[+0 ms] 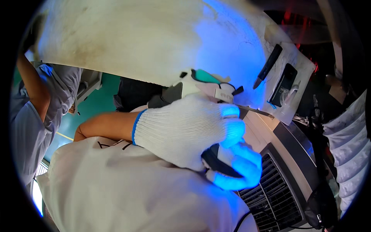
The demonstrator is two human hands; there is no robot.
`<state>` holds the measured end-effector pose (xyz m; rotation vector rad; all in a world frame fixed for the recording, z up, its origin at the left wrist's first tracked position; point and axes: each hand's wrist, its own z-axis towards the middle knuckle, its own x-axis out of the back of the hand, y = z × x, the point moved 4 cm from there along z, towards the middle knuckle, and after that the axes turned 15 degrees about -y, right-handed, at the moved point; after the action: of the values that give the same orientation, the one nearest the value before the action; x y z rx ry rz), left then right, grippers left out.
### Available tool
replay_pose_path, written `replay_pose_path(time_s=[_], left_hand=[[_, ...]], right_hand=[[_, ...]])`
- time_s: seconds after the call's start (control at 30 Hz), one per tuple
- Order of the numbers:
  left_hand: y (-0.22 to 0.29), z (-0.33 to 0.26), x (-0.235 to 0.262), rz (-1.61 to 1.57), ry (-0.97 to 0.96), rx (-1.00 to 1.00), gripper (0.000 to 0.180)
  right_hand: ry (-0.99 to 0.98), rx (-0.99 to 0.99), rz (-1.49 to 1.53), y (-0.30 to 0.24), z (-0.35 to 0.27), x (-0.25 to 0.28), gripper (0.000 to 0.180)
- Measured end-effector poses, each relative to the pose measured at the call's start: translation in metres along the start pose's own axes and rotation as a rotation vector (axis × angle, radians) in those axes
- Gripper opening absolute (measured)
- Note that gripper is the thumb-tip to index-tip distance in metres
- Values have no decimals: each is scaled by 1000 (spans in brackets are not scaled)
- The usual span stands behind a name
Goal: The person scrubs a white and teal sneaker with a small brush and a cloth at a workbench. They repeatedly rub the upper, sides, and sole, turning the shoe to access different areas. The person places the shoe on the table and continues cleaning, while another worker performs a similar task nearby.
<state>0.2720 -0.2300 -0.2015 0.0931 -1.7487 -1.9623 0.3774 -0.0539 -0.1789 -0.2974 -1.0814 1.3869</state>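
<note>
My left hand [185, 131], in a white knit glove with a blue cuff, reaches in from the left with its fingers curled. Just beyond it is a white and grey shoe [188, 86] with a teal lining; the glove covers its near side, so the grip is partly hidden. Lower right, gloved fingers lit bright blue wrap a dark curved piece [218, 161] with a pale edge. They look like my right hand [243, 166], though its wrist and arm are hidden. I cannot tell whether the dark piece belongs to the shoe.
Beyond the shoe lies a pale, stained worktable [127, 34]. On its right are a black-handled pointed tool [268, 65] and a dark phone [284, 85]. A machine's black vent grille [270, 189] and a ribbed white hose [349, 147] are at right. Another person [46, 104] is at left.
</note>
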Motion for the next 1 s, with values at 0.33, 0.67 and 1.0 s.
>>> replay_pose_path(time_s=[0.33,0.67,1.0], left_hand=[[-11,26,12,405,-206,173,64],[10,-28,-5,988,-65,702,51],[-2,-30,-17,1031,13,690,42]], right_hand=[[-61,-348,-8,105,-51,-3,75],[-86,-426,75,98,-46,2,70],[-136,-436,25,91,-42,7,68]])
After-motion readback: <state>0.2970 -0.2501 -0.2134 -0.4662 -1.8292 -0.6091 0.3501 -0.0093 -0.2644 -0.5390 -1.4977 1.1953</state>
